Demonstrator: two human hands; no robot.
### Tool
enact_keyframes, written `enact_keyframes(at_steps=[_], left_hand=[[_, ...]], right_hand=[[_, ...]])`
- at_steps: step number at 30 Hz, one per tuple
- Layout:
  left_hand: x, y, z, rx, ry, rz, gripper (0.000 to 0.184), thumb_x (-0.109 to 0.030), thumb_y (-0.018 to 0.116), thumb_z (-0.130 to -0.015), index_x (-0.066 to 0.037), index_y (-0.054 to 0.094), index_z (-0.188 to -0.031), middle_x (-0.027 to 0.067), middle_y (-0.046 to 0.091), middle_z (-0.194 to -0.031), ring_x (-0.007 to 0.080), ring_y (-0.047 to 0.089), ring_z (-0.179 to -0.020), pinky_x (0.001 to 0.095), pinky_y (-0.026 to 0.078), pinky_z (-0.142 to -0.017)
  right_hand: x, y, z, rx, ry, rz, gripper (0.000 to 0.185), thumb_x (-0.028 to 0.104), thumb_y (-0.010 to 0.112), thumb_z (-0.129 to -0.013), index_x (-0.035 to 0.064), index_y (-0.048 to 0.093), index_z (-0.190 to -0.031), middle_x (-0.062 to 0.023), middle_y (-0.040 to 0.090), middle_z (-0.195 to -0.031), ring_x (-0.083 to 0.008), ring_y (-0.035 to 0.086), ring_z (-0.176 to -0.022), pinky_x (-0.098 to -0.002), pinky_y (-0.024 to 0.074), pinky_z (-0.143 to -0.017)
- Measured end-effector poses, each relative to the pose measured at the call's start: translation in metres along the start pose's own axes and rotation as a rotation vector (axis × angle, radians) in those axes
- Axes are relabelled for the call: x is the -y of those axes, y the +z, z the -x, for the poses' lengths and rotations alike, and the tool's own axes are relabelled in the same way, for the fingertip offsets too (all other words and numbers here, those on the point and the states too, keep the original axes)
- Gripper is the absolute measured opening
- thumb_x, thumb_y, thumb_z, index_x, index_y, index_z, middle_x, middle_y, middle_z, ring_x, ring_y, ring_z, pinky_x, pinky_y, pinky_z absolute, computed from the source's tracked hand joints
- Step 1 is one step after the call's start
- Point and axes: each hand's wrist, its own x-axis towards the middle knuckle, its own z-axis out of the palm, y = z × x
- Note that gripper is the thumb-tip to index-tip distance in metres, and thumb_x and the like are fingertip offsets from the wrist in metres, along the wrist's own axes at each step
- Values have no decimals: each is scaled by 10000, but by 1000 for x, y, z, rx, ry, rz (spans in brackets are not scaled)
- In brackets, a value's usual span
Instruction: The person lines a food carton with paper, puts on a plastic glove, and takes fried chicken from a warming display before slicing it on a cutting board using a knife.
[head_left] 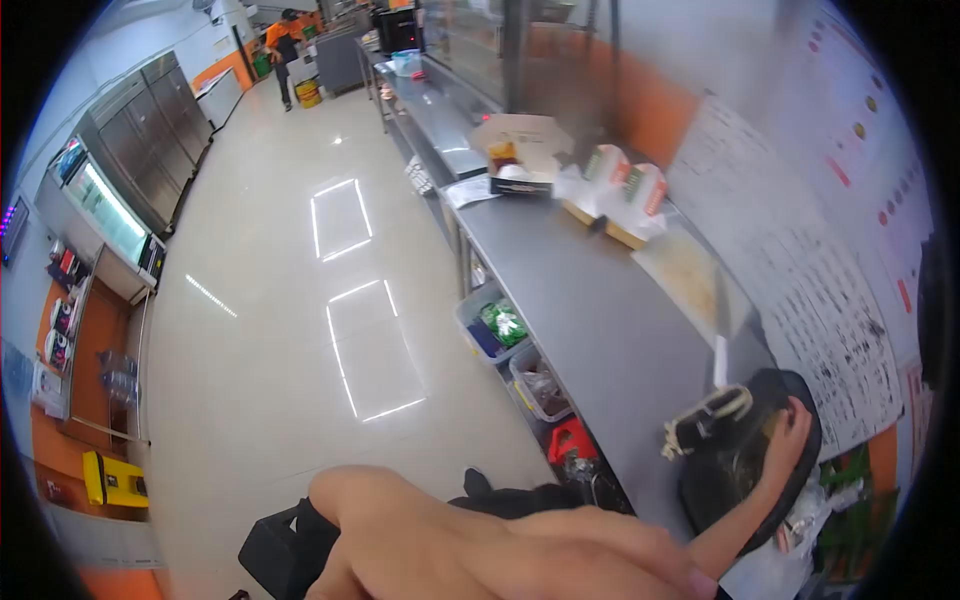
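My left hand [490, 550] is very near the camera and fills the bottom of the view, its back towards me. Its fingers stretch to the right and hold nothing I can see. Beyond it my right hand [788, 435] reaches over a black bag or tray-like holder [705, 495] at the right end of the counter. Its fingers look apart and touch the inside near the far rim. A small dark pouch with a pale cord [715, 420] lies at the holder's left edge. A white-handled knife [720, 362] lies just beyond it.
Along the steel counter [560, 290] are a stained sheet or board [695, 280], paper food boxes [635, 205] and an open carton [520, 155]. Plastic tubs [490, 325] sit underneath. A written whiteboard [790, 270] lines the wall. A person in orange [288, 50] stands far off.
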Motion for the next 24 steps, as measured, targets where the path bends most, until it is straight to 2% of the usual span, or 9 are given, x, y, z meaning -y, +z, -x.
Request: enact_keyframes(at_steps=[4, 9, 10, 12, 16, 18, 20, 22, 24], left_hand=[[-56, -42, 10, -179, -150, -78, 678, -456, 230, -988, 62, 667, -1009, 279, 591, -1079, 384, 520, -1098, 464, 240, -1064], [-99, -153, 39, -233, -195, -379, 647, -538, 278, -966, -14, 636, -1092, 191, 587, -1123, 410, 487, -1178, 552, 281, -1039], [-117, -183, 33, -172, -307, -638, 610, -481, 276, -987, -17, 671, -968, 157, 619, -1027, 365, 549, -1104, 517, 332, -1022], [-125, -248, 47, -198, -242, -718, 502, -322, 359, -946, 82, 652, -1001, 225, 616, -1023, 410, 574, -1027, 454, 411, -941], [-182, -397, 92, -260, -1086, -929, 428, -321, 456, -914, -4, 603, -1161, 166, 605, -1105, 314, 549, -1103, 448, 414, -948], [-185, -469, 169, -802, -1346, -1197, 462, -364, 510, -888, -55, 566, -1227, 140, 594, -1170, 301, 534, -1136, 451, 408, -961], [-207, -499, 250, -406, -2249, -1925, 525, -413, 535, -876, -73, 526, -1276, 143, 578, -1223, 306, 528, -1147, 433, 404, -970], [-246, -521, 359, 155, -2821, -1383, 583, -434, 554, -866, -79, 479, -1323, 158, 548, -1272, 286, 515, -1176, 422, 397, -984], [-271, -524, 434, -478, -2450, -984, 589, -430, 556, -860, -97, 469, -1338, 172, 537, -1286, 279, 502, -1204, 421, 388, -1005]], right_hand=[[108, 84, -29, 183, -162, -124, 243, 55, 518, -868, 33, 553, -1107, -132, 523, -1067, -298, 520, -1015, -365, 408, -890], [198, 174, -66, 300, -209, -72, 221, 48, 535, -857, 38, 548, -1078, -122, 519, -1109, -295, 519, -1047, -354, 414, -893], [215, 191, -77, 282, -246, -95, 225, 42, 543, -847, 37, 551, -1072, -128, 525, -1101, -301, 524, -1048, -352, 416, -894], [245, 235, -100, 223, -297, -144, 236, 38, 562, -828, 39, 556, -1063, -138, 536, -1078, -310, 532, -1048, -350, 416, -901], [309, 331, -155, 180, -353, -221, 220, 41, 586, -810, 58, 586, -1030, -120, 547, -1028, -297, 570, -938, -353, 451, -828], [354, 363, -185, 232, -360, -278, 201, 40, 583, -810, 65, 605, -1008, -100, 552, -1015, -265, 581, -859, -332, 472, -739], [426, 392, -209, 328, -294, -419, 188, 38, 579, -811, 66, 617, -993, -85, 559, -1002, -233, 581, -804, -307, 474, -663], [496, 426, -224, 409, -413, -563, 189, 46, 583, -812, 70, 619, -996, -73, 562, -979, -184, 559, -781, -272, 448, -608], [566, 472, -226, 574, -468, -812, 157, 82, 602, -817, 77, 636, -970, -64, 572, -948, -176, 558, -815, -280, 445, -670]])
